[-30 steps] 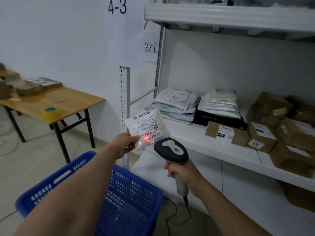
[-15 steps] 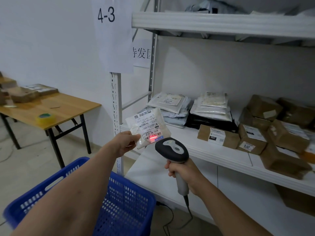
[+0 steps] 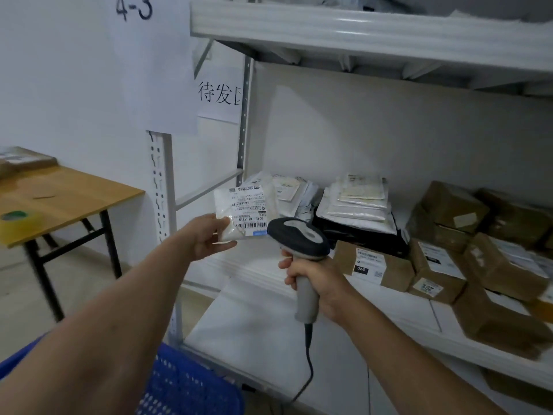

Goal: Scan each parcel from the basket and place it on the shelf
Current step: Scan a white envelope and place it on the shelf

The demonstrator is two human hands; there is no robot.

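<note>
White steel racking fills the right of your view. Its middle shelf (image 3: 254,319) is bare at the near end and crowded further along with soft mailer bags (image 3: 356,202) and brown cartons (image 3: 380,265).

Your left hand (image 3: 209,235) pinches the white parcel (image 3: 239,211) by its lower left corner, thumb underneath and fingers on top. The parcel is in the air in front of the shelf's left end, touching nothing but your hand. That corner grip makes sense: it keeps the printed label turned toward you and leaves the barcode strip along the bottom edge uncovered.

Your right hand (image 3: 317,280) is wrapped firmly round the grey handle of the scanner (image 3: 299,238). The scanner's dark head sits just beside the parcel's lower right edge and points at the label. Its cable (image 3: 308,363) hangs loose below your wrist, clear of the shelf.

No scan light shows on the label, so you cannot tell from here whether the read has registered. Check for that before you let go.

The blue basket (image 3: 185,384) sits low under your left forearm, close enough to reach back into for the next parcel. To the left, a wooden table (image 3: 74,193) holds a roll of tape (image 3: 18,223), well apart from your work.

For the placing, the bare stretch in front of the mailer bags looks like the natural spot, since this parcel is the same soft kind. Because the pouch is limp, lay it flat rather than toss it.
</note>
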